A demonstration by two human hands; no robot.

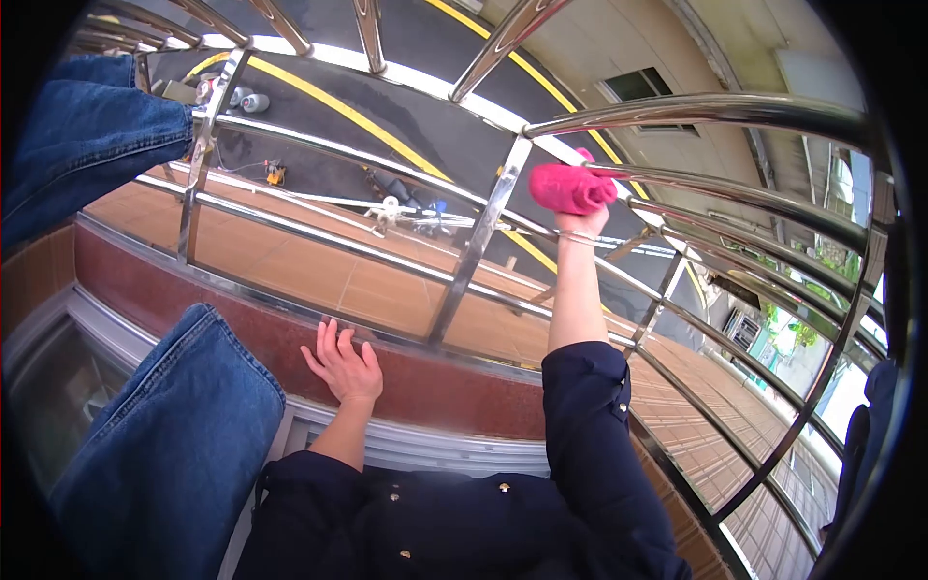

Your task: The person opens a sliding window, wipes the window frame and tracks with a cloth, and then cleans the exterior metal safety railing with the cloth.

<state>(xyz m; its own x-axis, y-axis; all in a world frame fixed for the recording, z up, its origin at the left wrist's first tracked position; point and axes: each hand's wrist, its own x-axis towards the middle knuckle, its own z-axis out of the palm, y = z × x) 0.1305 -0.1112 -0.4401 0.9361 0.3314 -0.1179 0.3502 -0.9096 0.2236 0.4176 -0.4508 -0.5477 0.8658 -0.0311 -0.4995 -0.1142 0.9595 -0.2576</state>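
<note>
My right hand (586, 222) reaches out with its fingers wrapped round a bright pink cloth (565, 188). The cloth is bunched against a thin metal bar (715, 184) of the railing, and it hides most of the fingers. Lower down, my left hand (346, 365) lies with fingers spread on the reddish-brown ledge (454, 391), just inside the railing's bottom rail (387, 338). Nothing is in it. Dark navy sleeves with buttons cover both upper forearms.
Shiny metal bars surround the ledge, with an upright post (480, 246) between my hands. Blue jeans (174, 435) occupy the lower left, and more denim (106, 135) is at upper left. Outside are brown tiles (329, 271) and, far below, a road (329, 58). A window frame (425, 443) lies beneath my arms.
</note>
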